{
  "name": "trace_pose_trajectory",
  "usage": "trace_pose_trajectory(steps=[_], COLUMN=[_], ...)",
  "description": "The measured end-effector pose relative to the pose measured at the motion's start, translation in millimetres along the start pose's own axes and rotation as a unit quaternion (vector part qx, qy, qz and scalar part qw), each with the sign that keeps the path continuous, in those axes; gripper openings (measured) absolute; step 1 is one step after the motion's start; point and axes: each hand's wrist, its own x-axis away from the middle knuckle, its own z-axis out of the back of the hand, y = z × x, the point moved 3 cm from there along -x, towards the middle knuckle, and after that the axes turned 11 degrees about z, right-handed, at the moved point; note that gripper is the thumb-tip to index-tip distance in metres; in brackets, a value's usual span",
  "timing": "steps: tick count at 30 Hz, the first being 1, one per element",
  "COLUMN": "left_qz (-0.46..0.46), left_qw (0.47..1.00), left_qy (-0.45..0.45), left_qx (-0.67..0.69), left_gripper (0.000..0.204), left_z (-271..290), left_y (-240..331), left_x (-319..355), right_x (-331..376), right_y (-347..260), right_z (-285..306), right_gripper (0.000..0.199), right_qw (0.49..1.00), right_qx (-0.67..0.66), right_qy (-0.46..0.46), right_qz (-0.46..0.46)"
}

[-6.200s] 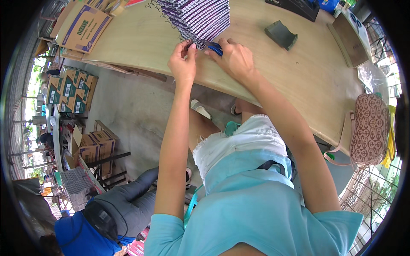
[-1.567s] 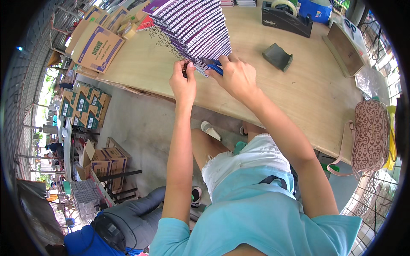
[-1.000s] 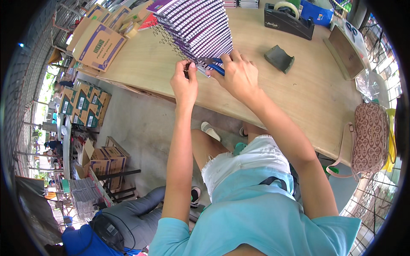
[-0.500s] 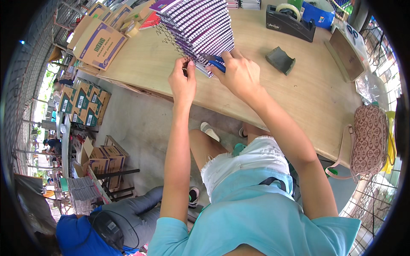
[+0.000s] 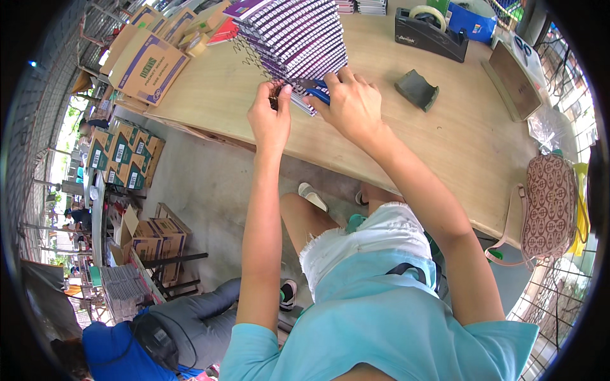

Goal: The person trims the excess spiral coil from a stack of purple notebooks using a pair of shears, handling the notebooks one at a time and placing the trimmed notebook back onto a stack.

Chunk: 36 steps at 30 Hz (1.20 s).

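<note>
From my distant seat I have the left grip (image 5: 269,120) pinching a small dark bunch (image 5: 274,100), perhaps wire, though it is too fine for me to be sure; the right grip (image 5: 354,105), just beside it, is wrapped round the blue-handled pliers (image 5: 319,94), which point toward that pinch, and I cannot tell whether their tips meet; the stack of spiral-bound notebooks (image 5: 295,38) sits just beyond both grips on the counter (image 5: 438,140), with loose wire coils (image 5: 248,56) sticking out beyond the left grip; my chief worry is a nipped finger, because the pliers sit so near the left pinch; the wire coils could also snag or tangle together if I let the left grip draw away carelessly; the uneven stack may slump if a sideways tug catches one binding; and a scrap, should the pliers cut one, could skitter toward the dark curved block (image 5: 417,90), right of the right grip.
</note>
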Motion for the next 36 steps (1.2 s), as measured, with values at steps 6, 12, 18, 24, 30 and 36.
trace_pose_trajectory(steps=[6,12,18,24,30,36], left_qz=[0.025,-0.015,-0.001,0.003,-0.043,-0.012], left_qw=[1.0,1.0,1.0,1.0,0.999,1.0], left_qy=[0.006,0.019,0.01,0.014,0.024,0.019], left_qx=[0.011,-0.007,-0.003,0.001,-0.013,-0.008], left_gripper=[0.022,0.021,0.02,0.02,0.018,0.021], left_z=[0.7,2.7,2.0,4.3,5.2,5.6], left_y=[-3.7,2.1,7.0,2.2,20.0,16.4], left_x=[-1.5,-2.2,-3.4,-3.7,-5.7,-7.9], right_x=[0.1,-3.2,-9.6,-6.3,-11.2,-17.3], right_y=[4.6,-2.4,0.4,2.9,-1.0,1.7], right_z=[-0.5,7.0,0.9,11.7,10.2,8.9], right_gripper=[0.053,0.053,0.054,0.054,0.055,0.051], right_qw=[0.991,0.999,0.992,0.998,1.0,0.995], right_qx=[-0.096,-0.002,-0.091,-0.061,-0.013,-0.084], right_qy=[-0.082,0.05,-0.075,0.01,0.017,-0.049], right_qz=[-0.052,0.012,-0.037,-0.03,0.001,-0.029])
